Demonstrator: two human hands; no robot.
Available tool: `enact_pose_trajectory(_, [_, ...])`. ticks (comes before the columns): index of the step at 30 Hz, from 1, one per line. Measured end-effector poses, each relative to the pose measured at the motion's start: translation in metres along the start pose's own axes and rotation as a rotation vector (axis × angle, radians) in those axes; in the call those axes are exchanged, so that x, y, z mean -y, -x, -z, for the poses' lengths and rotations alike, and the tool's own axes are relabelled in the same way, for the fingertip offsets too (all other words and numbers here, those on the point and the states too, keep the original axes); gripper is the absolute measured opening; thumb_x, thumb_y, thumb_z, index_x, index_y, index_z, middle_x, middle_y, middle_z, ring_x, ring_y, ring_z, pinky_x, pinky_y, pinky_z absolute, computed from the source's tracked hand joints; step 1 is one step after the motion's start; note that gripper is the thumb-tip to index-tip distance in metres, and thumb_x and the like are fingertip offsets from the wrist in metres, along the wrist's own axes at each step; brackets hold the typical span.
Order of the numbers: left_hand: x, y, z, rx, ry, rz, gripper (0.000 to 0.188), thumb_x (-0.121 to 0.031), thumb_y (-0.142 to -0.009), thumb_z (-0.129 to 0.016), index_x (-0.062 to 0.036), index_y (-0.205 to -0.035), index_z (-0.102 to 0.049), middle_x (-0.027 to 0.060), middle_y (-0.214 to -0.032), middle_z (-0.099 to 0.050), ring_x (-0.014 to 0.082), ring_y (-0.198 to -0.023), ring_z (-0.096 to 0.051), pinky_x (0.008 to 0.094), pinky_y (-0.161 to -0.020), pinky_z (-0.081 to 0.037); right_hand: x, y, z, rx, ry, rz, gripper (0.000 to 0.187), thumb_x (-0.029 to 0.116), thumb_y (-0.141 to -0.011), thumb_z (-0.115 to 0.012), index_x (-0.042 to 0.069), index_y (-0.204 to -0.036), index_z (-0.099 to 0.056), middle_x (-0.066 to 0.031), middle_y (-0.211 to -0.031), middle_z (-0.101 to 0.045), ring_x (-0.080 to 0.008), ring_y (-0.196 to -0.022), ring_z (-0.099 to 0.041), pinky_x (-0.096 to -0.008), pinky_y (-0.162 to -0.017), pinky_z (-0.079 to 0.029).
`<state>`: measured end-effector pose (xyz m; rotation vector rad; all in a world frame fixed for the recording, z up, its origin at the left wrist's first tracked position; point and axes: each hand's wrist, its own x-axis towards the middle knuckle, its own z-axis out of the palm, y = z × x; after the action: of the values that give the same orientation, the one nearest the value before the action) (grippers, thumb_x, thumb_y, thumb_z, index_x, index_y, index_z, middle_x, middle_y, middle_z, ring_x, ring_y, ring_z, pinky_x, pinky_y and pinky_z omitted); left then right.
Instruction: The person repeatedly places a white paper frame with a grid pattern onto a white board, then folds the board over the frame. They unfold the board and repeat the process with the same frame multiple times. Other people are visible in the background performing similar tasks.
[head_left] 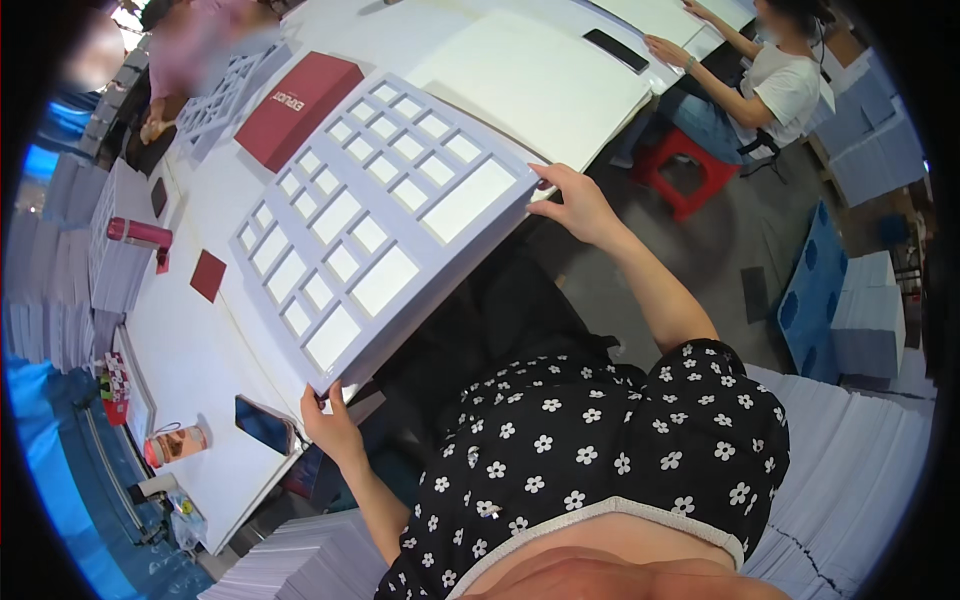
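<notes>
Landmark: grey compartment tray (392,222). Lies on white worktable (200,350) along the table's near edge, face up, set obliquely; rectangular cells of several sizes show white inside.

Left hand (338,432): at tray's near-left corner, thumb and fingers grasping the rim. Right hand (582,208): at tray's near-right corner, thumb and fingertips pinching the side wall. Undersides of both grips hidden.

Surroundings, relative to the tray:
- Dark red rectangular box (300,110): just beside its far edge.
- Second grey compartment tray (215,100): farther off, past the box.
- Dark red square card (208,275): left, apart from it.
- Magenta bottle (140,233): left, beyond the card.
- Smartphone (264,425): near its near-left corner.
- White sheets (530,85): past its far-right end; black phone (615,50) beyond.
- Red plastic stool (688,170): right, well apart, below table level.
- Co-worker in white T-shirt (785,90): right, well apart, forearms toward the tabletop.
</notes>
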<state>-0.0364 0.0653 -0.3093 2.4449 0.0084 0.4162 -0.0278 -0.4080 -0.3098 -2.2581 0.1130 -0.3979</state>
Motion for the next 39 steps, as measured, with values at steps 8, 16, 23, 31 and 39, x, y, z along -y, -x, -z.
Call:
enact_pose_trajectory(8, [-0.026,-0.005,0.041,-0.175,0.214,-0.109,0.035,-0.014,-0.101,-0.054,0.0031,-0.131,-0.054,0.0145,-0.119,-0.064,0.0224,-0.107,-0.061,0.0348,-0.095,-0.045,-0.011,-0.001,-0.009,-0.220,-0.218,-0.069,0.057,0.023,-0.085,-0.076,0.002,-0.134,-0.054,-0.0116,-0.116,-0.065,-0.0218,-0.104,-0.063,-0.0313,-0.086,-0.052])
enact_pose_trajectory(16, [-0.146,-0.066,0.084,0.286,1.809,-0.180,0.090,-0.067,-0.098,-0.030,-0.0025,-0.156,-0.008,0.0340,-0.156,-0.018,0.0381,-0.149,-0.015,0.0487,-0.118,-0.015,-0.024,-0.010,-0.007,-0.494,-0.668,-0.213,0.043,0.033,-0.106,-0.046,0.001,-0.134,-0.050,-0.0114,-0.125,-0.062,-0.0185,-0.114,-0.059,-0.0319,-0.096,-0.044])
enact_pose_trajectory(23, [-0.152,-0.076,0.077,0.340,1.848,-0.302,0.082,-0.058,-0.100,-0.037,-0.0038,-0.156,-0.011,0.0264,-0.148,-0.036,0.0360,-0.145,-0.020,0.0502,-0.117,-0.017,-0.025,0.001,0.003,-0.563,-0.619,-0.265,0.042,0.034,-0.106,-0.046,0.002,-0.133,-0.050,-0.0087,-0.122,-0.063,-0.0154,-0.112,-0.058,-0.0307,-0.094,-0.042])
enact_pose_trajectory(31, [-0.153,0.005,0.117,-0.388,1.379,-1.216,0.030,-0.021,-0.093,-0.053,-0.0153,-0.121,-0.058,0.0059,-0.121,-0.057,0.0251,-0.122,-0.043,0.0486,-0.103,-0.030,-0.006,-0.022,-0.020,-0.596,-0.751,-0.247,0.037,0.026,-0.104,-0.052,-0.003,-0.127,-0.051,-0.0128,-0.112,-0.065,-0.0182,-0.107,-0.061,-0.0304,-0.097,-0.046])
enact_pose_trajectory(39, [-0.191,0.006,0.099,-1.305,0.643,-1.578,0.043,-0.034,-0.096,-0.053,-0.0136,-0.134,-0.051,0.0063,-0.139,-0.049,0.0250,-0.134,-0.035,0.0468,-0.105,-0.030,-0.028,-0.019,-0.016,-0.608,-0.692,-0.250,0.044,0.034,-0.104,-0.051,0.000,-0.132,-0.050,-0.0137,-0.119,-0.063,-0.0190,-0.111,-0.060,-0.0326,-0.097,-0.046])
